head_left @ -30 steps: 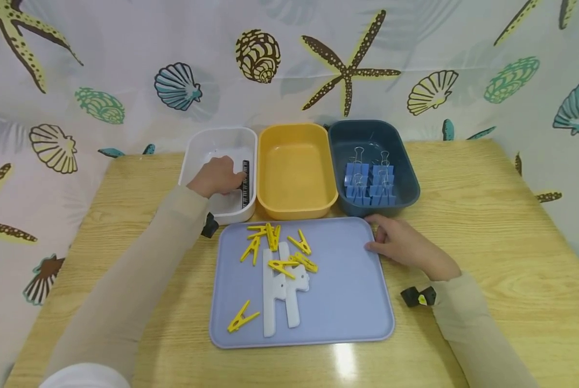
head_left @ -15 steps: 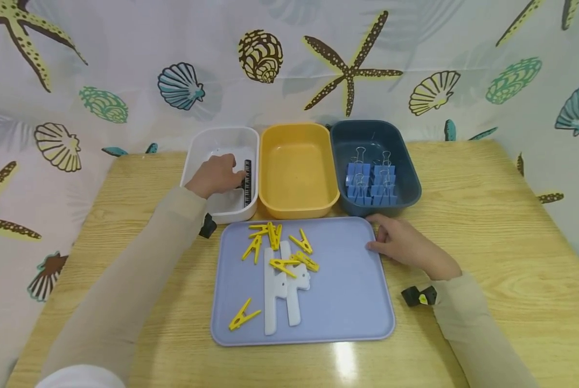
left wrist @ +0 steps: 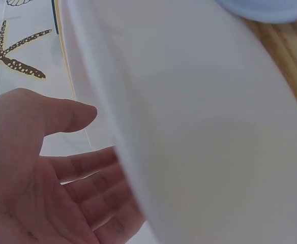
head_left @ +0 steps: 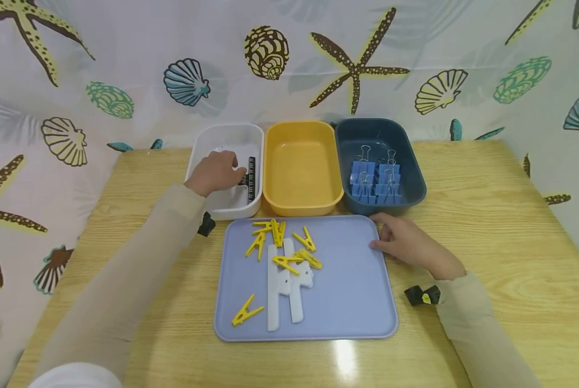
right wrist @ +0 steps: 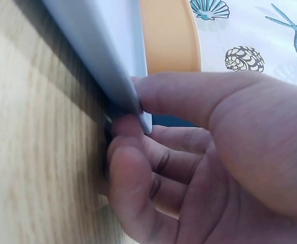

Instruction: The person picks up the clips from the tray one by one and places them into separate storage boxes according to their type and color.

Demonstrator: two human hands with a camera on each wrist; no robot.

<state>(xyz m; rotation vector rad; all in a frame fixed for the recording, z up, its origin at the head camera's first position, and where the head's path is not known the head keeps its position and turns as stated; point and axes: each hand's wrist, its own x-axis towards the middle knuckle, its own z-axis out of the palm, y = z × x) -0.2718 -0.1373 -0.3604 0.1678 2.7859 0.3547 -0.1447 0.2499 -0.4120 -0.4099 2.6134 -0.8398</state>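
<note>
My left hand (head_left: pixel 217 172) reaches into the white bin (head_left: pixel 226 215), its thumb close beside a black strip with white marks (head_left: pixel 251 180). A smaller dark piece (head_left: pixel 243 180) shows between the thumb and that strip. In the left wrist view, the thumb and loosely bent fingers stand apart, with the fingertips hidden behind the bin's wall. At its upper right corner, the lavender tray (head_left: pixel 347 280) is pinched by my right hand (head_left: pixel 410 245); in the right wrist view the thumb lies on the rim with fingers curled below. Yellow clothespins (head_left: pixel 246 311) and white long-handled pieces (head_left: pixel 273 302) lie on the tray.
A yellow bin (head_left: pixel 301 207) stands between the white bin and a dark blue bin (head_left: pixel 410 161) holding several blue binder clips (head_left: pixel 375 183). All three line the back of the wooden table (head_left: pixel 502 242), against a curtain (head_left: pixel 289 64) printed with shells and starfish.
My left hand has drawn slightly left from the black strip, baring the small dark piece beside the thumb. My right hand keeps its hold on the tray corner. The head view has shifted a little.
</note>
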